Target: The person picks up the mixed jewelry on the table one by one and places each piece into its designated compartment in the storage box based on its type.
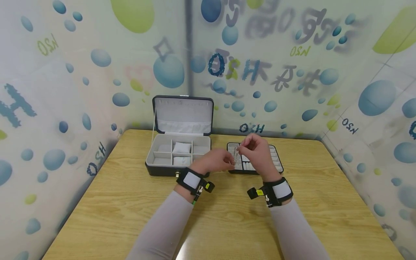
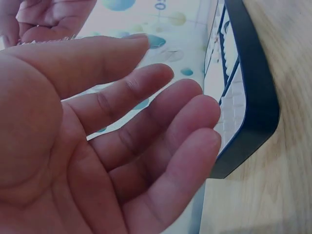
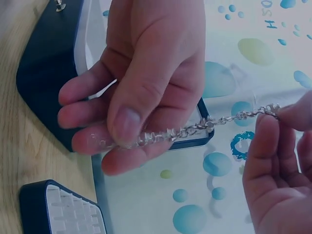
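A short silver chain bracelet (image 3: 190, 129) with clear stones stretches between my two hands. My left hand (image 1: 214, 160) pinches one end between thumb and index finger; its other fingers are spread and loosely bent in the left wrist view. The opposite end is pinched by the thumb and fingertips of my right hand (image 1: 256, 151), which sits slightly higher. Both hands are above the left part of a dark-edged jewellery tray (image 1: 280, 169) with pale lined compartments. To the left stands a dark jewellery box (image 1: 162, 171), lid raised, its divided inside partly hidden behind my left hand.
Two white cushions, one a pillow (image 1: 182, 147) at the back and another (image 1: 182, 161) in front, lie in the box's middle compartments. The wooden table (image 1: 227, 224) meets a patterned wall covering (image 1: 276, 90) behind the box and tray. Each wrist wears a camera strap.
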Motion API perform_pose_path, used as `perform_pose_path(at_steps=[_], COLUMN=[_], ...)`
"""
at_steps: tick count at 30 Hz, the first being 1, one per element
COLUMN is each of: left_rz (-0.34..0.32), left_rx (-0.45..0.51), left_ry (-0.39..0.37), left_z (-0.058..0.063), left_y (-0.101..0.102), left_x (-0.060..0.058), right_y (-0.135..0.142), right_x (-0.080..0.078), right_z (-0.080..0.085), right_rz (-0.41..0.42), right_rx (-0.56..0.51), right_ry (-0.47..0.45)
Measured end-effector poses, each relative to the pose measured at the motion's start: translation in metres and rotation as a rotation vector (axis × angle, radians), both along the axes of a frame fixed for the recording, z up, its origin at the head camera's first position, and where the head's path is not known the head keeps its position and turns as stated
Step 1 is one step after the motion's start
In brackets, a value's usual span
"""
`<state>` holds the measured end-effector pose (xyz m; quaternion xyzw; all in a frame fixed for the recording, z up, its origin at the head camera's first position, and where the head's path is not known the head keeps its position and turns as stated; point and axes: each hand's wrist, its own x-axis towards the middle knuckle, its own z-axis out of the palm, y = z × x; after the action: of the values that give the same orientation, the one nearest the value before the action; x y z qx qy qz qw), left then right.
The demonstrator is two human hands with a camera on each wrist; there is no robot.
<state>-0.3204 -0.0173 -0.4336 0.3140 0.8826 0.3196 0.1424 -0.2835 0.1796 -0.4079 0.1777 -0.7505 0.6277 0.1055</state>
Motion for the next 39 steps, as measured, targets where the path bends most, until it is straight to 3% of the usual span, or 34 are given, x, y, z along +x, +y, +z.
perform_pose_path(at_steps=[3,9,22,32,39], left_rz=[-0.008,0.035,0.166,0.241,0.275], left_rx=[0.032,0.101,0.374,0.542,0.613], left_ry=[-0.027,0.013,-0.130,-0.140,-0.119], left_z=[-0.001,0.000,0.016,0.024,0.028], left_y=[0.001,-0.007,-0.046,-0.051,-0.046], left_x=[-0.001,-0.004,-0.009,-0.009,-0.005], right_y=[-0.001,0.001,0.006,0.004,-0.002], right_x=[0.001,-0.001,-0.002,-0.003,-0.007], right_z=[0.002,0.003,0.004,0.000,-0.008], right_rz=[-0.014,-0.037,-0.096,-0.108,-0.105], right_rx=[-0.021,-0.074,-0.118,-0.082,0.041], right_ry=[0.024,0.042,0.025,0.004,-0.054])
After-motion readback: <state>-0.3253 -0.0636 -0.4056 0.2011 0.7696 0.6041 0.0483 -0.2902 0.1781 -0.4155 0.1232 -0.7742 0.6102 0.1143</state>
